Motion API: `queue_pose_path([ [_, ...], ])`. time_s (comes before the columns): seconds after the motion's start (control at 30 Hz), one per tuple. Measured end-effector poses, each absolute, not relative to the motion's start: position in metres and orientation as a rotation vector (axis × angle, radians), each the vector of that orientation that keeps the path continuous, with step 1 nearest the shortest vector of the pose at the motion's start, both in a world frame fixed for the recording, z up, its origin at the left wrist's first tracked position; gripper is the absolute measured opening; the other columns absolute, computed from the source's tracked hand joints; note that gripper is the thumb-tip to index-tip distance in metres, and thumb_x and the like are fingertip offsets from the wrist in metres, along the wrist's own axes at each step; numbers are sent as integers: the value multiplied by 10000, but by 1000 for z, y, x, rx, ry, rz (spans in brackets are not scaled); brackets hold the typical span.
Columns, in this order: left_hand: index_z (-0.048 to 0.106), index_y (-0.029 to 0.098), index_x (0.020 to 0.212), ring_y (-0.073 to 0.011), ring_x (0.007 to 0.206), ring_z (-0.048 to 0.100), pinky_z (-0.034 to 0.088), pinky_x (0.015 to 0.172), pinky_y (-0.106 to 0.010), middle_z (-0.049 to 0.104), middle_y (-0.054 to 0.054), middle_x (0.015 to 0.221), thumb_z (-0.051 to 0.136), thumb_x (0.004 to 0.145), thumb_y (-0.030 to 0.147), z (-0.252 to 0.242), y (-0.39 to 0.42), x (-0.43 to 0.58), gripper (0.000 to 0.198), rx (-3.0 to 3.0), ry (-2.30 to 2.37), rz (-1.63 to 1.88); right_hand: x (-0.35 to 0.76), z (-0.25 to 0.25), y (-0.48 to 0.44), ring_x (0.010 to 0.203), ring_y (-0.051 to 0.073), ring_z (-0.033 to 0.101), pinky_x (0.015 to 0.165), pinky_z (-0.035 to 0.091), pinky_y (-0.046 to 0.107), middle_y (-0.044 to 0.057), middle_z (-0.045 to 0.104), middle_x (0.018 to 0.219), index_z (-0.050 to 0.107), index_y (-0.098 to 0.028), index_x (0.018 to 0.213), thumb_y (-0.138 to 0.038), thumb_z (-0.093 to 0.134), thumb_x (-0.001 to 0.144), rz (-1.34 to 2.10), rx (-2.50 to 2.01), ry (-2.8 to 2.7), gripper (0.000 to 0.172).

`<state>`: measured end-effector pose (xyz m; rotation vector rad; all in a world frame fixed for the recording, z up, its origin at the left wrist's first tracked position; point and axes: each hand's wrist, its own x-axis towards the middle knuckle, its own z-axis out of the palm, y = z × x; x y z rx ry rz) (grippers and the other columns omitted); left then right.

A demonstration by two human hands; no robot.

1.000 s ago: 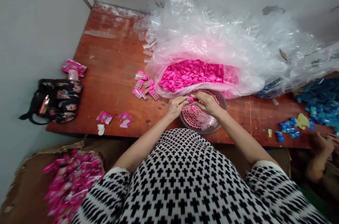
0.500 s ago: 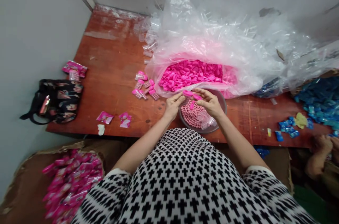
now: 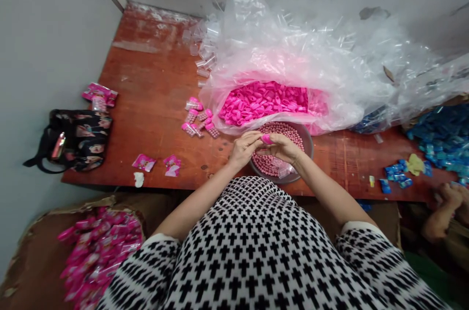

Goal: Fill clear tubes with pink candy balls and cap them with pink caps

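Note:
Over a grey bowl (image 3: 310,148) of pink beads (image 3: 280,129), my two hands meet at the fingertips. Between the thumb and fingers of my right hand (image 3: 285,148) is a bright pink plastic cap (image 3: 266,139). My left hand (image 3: 244,149) is closed, its fingertips reaching to that cap; what it grips is hidden behind the fingers. Some clear plastic (image 3: 284,169) lies on the beads at the bowl's near side. Just behind the bowl, an open plastic bag (image 3: 252,51) is full of pink caps (image 3: 264,100).
Left of the bag lie several bead-filled, pink-capped containers (image 3: 198,118) and clear empty ones (image 3: 207,51). Pink packets (image 3: 144,162) and a dark patterned bag (image 3: 80,139) are farther left. A box of pink packets (image 3: 102,251) stands below. Blue packets (image 3: 397,173) and another person's hands (image 3: 450,197) are right.
My hands have come together, and only one pink cap now shows at my right fingertips, where several pink pieces showed before. The things on the table have stayed put.

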<state>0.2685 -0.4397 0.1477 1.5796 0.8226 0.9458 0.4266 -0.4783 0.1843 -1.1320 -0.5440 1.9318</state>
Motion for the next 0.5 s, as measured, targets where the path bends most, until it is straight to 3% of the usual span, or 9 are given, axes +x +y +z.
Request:
queue_pose_path([
  [0.1,719,193,964,-194,989,631,471,950,-351,710,-57,987,562,844,332,149,-442,268,241,1584,851,937,415,176,-479,734,165,635,798,543,408,-2,670,715,624,-185,742,-349,687,673,1816,-1148,-455,189],
  [0.23,716,177,973,-195,992,638,476,946,-339,710,-59,1007,558,845,315,147,-443,267,245,1581,894,922,403,169,-476,724,165,642,755,557,378,-1,674,719,611,-202,791,-431,668,697,1817,-1176,-361,254],
  [0.4,678,139,1054,-195,1006,635,481,945,-349,692,-57,1082,575,839,340,151,-420,246,312,1542,1063,942,424,170,-467,830,179,646,735,560,358,66,687,925,595,-201,961,-651,534,760,1850,-1237,-558,497],
  [0.5,621,104,1136,-163,990,629,483,940,-341,685,-58,1099,557,867,318,157,-384,211,349,1591,1279,1049,466,162,-474,855,165,640,770,545,351,58,665,1033,578,-211,1057,-570,554,798,1557,-1483,-832,443],
])
